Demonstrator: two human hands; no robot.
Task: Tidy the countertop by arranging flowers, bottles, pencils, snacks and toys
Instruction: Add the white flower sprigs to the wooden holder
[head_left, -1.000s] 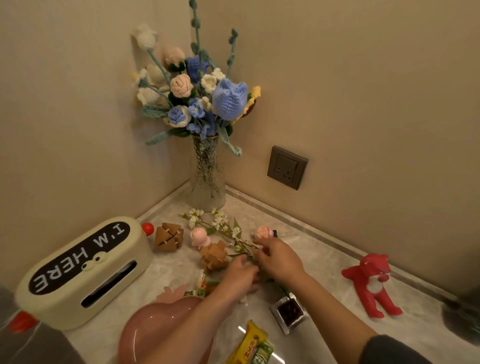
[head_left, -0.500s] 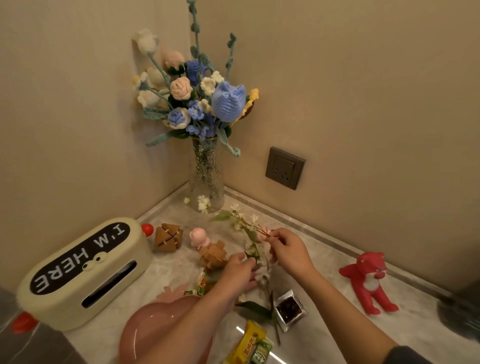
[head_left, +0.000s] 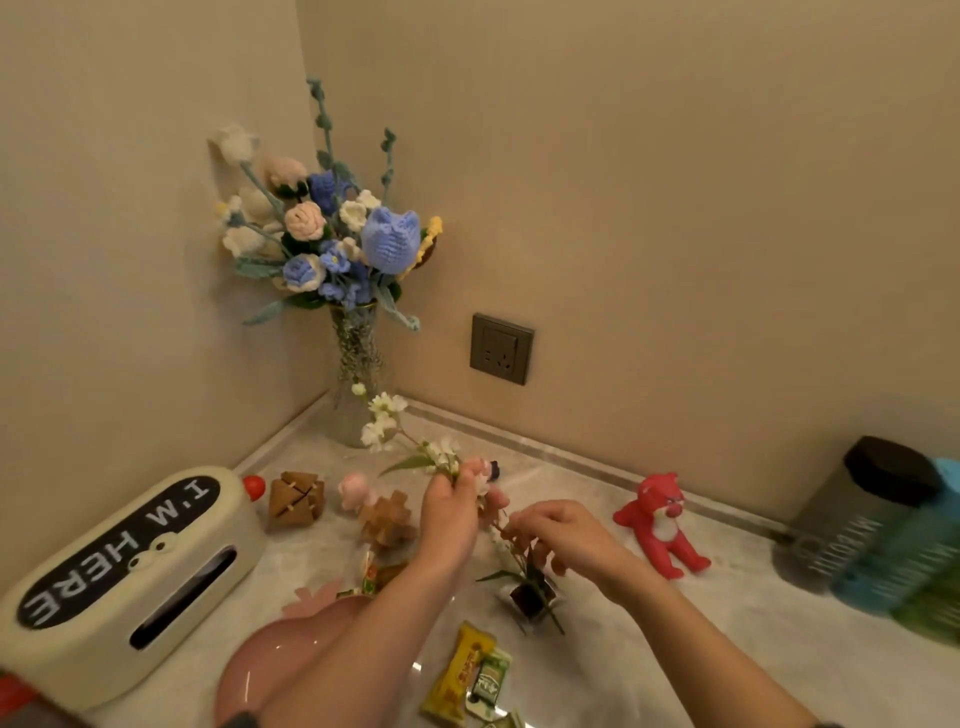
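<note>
My left hand (head_left: 448, 512) grips a sprig of small white flowers (head_left: 387, 423) by its stem and holds it tilted up toward the glass vase (head_left: 357, 374) in the corner. The vase carries a bunch of crocheted blue, white and pink flowers (head_left: 332, 234). My right hand (head_left: 563, 535) pinches the lower end of the same stem, where brownish blossoms and green leaves (head_left: 524, 564) hang above the marble countertop (head_left: 649, 649).
A cream tissue box (head_left: 124, 577) lies at the left, a pink dish (head_left: 275, 660) at the front. Two wooden puzzles (head_left: 296, 501), a small pink figure (head_left: 356, 491), a red bear toy (head_left: 662, 525), snack packets (head_left: 465, 675), a small dark cup (head_left: 530, 600) and bottles (head_left: 883, 530) stand around.
Both hands have lifted the flower sprig off the countertop and raised its white end toward the vase. The view has tilted, showing bottles at the right.
</note>
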